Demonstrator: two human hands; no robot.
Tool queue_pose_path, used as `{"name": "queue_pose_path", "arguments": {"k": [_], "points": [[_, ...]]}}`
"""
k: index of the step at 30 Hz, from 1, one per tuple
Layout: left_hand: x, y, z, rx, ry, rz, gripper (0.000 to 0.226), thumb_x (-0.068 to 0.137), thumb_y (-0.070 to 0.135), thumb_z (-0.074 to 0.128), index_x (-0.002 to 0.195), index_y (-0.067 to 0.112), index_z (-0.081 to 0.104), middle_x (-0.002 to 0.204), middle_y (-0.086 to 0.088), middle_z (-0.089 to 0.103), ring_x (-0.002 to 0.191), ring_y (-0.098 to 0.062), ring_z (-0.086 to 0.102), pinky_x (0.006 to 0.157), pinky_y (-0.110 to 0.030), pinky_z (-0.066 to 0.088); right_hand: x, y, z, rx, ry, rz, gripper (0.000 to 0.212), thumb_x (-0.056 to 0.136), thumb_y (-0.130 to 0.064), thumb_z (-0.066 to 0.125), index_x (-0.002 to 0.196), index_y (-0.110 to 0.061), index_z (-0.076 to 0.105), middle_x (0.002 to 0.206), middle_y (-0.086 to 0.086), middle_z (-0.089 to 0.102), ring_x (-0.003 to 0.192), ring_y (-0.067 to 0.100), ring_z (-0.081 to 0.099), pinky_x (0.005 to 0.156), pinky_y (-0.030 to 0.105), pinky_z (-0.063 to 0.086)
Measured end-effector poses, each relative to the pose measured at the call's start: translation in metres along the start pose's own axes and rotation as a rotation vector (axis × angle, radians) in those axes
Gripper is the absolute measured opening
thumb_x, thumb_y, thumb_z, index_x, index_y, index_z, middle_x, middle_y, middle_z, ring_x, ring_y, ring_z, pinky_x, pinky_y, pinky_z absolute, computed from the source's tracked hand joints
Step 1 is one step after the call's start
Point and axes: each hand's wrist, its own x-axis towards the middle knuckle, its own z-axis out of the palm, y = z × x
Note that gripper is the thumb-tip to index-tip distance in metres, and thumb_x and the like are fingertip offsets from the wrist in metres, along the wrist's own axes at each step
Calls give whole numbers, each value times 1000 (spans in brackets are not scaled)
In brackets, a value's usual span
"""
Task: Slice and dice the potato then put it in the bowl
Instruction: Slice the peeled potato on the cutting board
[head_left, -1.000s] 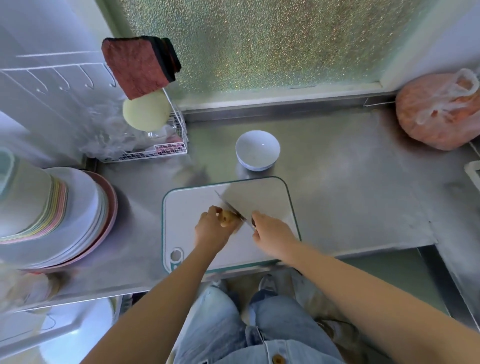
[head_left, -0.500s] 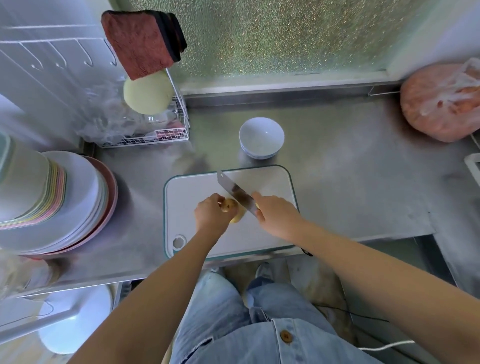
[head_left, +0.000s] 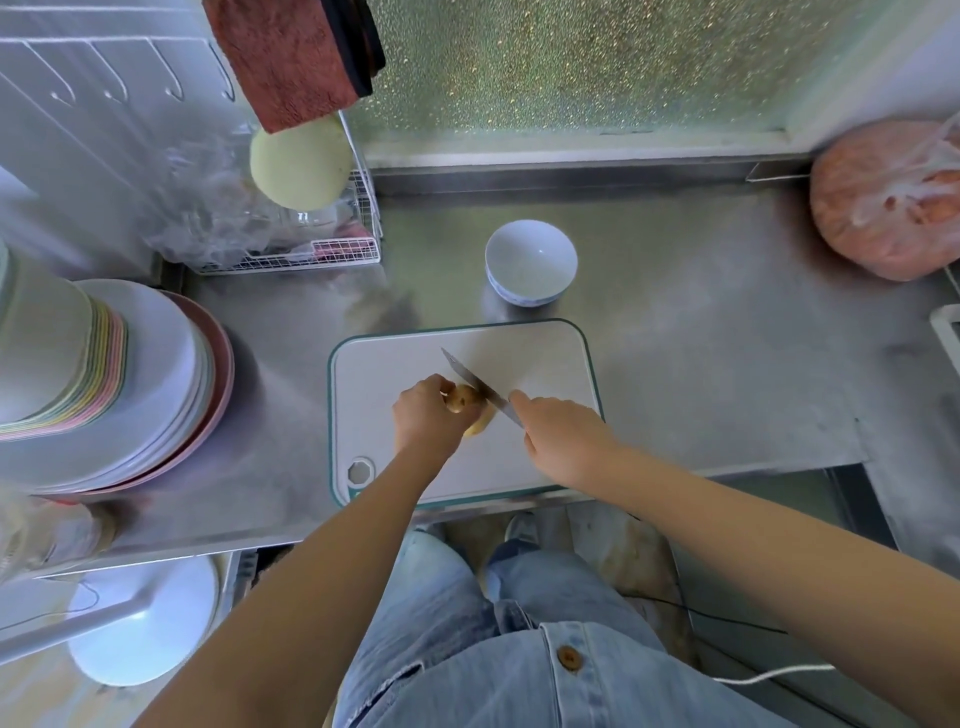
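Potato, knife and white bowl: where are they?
Small brown potato (head_left: 463, 399), head view, on its brown skin.
Steel knife (head_left: 468, 375), head view, middle of blade.
Round white china bowl (head_left: 519, 254), head view, inner wall.

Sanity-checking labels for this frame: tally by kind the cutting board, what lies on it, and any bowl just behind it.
Cutting board: 1
Potato: 1
Knife: 1
Bowl: 1
Total: 4
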Motion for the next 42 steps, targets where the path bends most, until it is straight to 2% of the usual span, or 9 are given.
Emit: {"name": "queue_pose_path", "arguments": {"k": [3,8,12,16,23,30,34,38,42], "points": [[0,-1,-1,-5,-6,10,45,80,43,73,114,14,63,100,-2,65,80,-15,55,69,-24,42,4,3,8,65,-15,14,31,97,-16,41,128,-13,36,91,6,54,80,23,57,66,32,44],[2,-3,1,-17,-12,7,46,79,45,74,114,17,63,102,0,66,82,-16,58,68,-23,43,7,11,12,111,17,27,27,98,-18,41,124,-11,38,93,7,57,79,25,57,64,31,35],[3,-3,1,-4,-19,5,41,81,44,72,111,17,64,99,0,66,81,-17,59,68,-23,44,5,9,5,122,67,-2,26,99,-19,40,123,-11,39,85,2,48,71,19,45,63,28,31],[2,-1,0,-5,-19,0,38,83,40,72,110,15,64,94,2,62,79,-16,57,68,-23,43,8,12,-6,94,29,-31,31,98,-17,39,127,-10,37,84,4,50,72,22,46,63,31,33],[2,0,1,-8,-14,-5,42,82,40,73,113,14,64,96,2,62,80,-15,57,70,-22,44,6,4,-1,69,-2,-39,27,98,-16,42,124,-11,38,83,3,48,70,20,49,64,30,39],[2,-3,1,12,-11,19,45,78,46,74,110,15,66,99,0,68,81,-15,58,70,-23,44,19,4,24,98,18,-14,26,97,-15,42,123,-11,40,99,9,59,80,28,61,65,34,45],[1,-2,0,8,-1,30,47,77,46,74,112,15,66,100,-1,68,84,-17,59,71,-23,44,20,10,33,119,41,-2,24,98,-16,40,121,-10,40,99,8,56,70,22,52,61,29,34],[0,-4,1,2,0,39,46,77,44,75,113,17,65,103,-1,69,87,-18,61,75,-24,49,21,16,21,169,76,0,22,99,-18,40,119,-9,42,94,7,57,79,27,58,62,28,33],[-2,-4,2,-7,4,15,49,77,43,76,115,18,58,102,0,66,84,-17,60,70,-24,47,16,14,-2,144,119,-28,21,97,-17,41,117,-11,42,84,0,45,71,24,49,56,27,30]]}}
